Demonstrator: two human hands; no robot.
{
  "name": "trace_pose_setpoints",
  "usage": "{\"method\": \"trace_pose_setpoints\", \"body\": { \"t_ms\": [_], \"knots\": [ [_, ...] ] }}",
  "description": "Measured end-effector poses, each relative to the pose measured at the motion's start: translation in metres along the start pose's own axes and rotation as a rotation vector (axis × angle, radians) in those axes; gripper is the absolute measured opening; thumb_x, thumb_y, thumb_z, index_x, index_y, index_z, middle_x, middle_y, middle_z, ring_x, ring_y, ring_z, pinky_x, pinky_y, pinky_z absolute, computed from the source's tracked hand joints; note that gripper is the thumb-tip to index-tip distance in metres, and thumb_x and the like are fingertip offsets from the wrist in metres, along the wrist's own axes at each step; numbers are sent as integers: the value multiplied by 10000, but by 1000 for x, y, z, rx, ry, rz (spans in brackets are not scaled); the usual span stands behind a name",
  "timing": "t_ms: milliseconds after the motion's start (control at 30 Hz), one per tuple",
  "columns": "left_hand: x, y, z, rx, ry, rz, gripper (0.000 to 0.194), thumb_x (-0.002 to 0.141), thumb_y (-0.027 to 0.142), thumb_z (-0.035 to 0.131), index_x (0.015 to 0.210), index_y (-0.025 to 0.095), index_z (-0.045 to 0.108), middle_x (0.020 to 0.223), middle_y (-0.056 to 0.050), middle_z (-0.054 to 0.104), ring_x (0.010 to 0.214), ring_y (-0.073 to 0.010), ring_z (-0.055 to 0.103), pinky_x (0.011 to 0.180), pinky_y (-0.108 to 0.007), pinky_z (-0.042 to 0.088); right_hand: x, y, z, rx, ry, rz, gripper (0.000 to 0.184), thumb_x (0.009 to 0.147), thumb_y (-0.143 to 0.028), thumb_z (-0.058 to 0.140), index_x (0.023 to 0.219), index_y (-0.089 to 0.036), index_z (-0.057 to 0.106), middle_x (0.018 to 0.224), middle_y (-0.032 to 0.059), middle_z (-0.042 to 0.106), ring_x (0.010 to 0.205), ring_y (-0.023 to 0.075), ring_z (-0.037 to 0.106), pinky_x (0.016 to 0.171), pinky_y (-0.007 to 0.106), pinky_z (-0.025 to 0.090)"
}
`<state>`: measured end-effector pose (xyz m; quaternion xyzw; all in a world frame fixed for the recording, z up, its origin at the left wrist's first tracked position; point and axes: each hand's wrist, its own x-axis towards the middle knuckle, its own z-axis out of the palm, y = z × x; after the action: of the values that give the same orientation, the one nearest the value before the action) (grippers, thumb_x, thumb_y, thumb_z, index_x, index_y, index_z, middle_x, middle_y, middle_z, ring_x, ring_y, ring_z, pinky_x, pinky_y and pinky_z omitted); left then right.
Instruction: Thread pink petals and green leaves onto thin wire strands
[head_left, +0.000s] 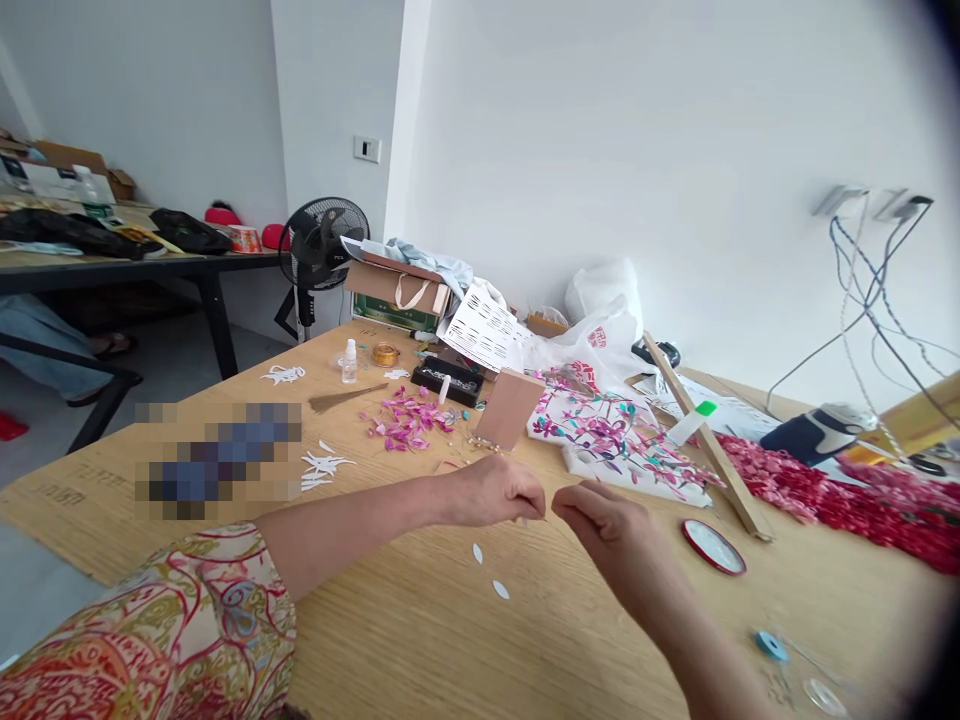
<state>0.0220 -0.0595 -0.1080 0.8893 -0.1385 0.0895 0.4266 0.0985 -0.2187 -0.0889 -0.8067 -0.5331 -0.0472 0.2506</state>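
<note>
Left hand [495, 492] and right hand [607, 525] meet fingertip to fingertip above the wooden table [420, 640], each with fingers pressed together in a pinch on something too fine to identify, possibly thread or wire. Two white petals [489, 572] lie on the table just below the left hand. Good practice, by judgement: keep both pinches close and taut. The held item stays hidden between fingertips; a mosaic patch left of the hands masks part of the table.

Matt wooden table [420, 640]; white paper petals [489, 572]
</note>
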Motion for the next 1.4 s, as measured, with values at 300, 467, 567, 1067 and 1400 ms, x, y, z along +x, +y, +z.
{"method": "trace_pose_setpoints", "body": {
  "t_ms": [300, 467, 567, 1067, 1400],
  "knots": [
    [4, -2, 2, -577, 241, -235, 193, 702, 307, 569, 694, 114, 572, 534, 25, 512, 457, -59, 448, 411, -166, 344, -5, 13, 29, 454, 171, 232, 213, 732, -373, 523, 646, -192, 594, 513, -25, 459, 473, 115, 384, 440, 220, 302],
    [4, -3, 5, -202, 333, -193, 111, 738, 193, 523, 671, 130, 586, 541, 30, 509, 487, -64, 464, 500, -181, 369, -12, -6, 30, 33, 176, 91, 221, 803, -311, 428, 669, -207, 570, 506, -22, 474, 473, 118, 422, 468, 219, 292],
    [2, 1, 3, 71, 278, -17, 114, 737, 135, 530, 651, 137, 605, 635, 4, 556, 644, -93, 512, 621, -191, 378, -9, -11, 12, -104, 112, 19, 235, 805, -303, 406, 663, -219, 574, 554, -7, 525, 485, 123, 453, 467, 223, 286],
    [4, 1, 0, -541, 254, -223, 172, 715, 278, 555, 710, 108, 578, 527, 23, 500, 473, -60, 453, 419, -159, 358, -5, 10, 30, 564, 144, 268, 236, 687, -416, 567, 617, -194, 606, 469, -36, 388, 456, 107, 314, 422, 221, 246],
    [-1, 11, -4, -204, 95, -71, 87, 731, 126, 535, 702, 120, 616, 667, 4, 531, 552, -49, 491, 524, -152, 391, -2, -3, -13, 6, 74, 7, 195, 765, -319, 472, 658, -230, 608, 551, -13, 548, 494, 126, 461, 477, 227, 311]
  ]
}}
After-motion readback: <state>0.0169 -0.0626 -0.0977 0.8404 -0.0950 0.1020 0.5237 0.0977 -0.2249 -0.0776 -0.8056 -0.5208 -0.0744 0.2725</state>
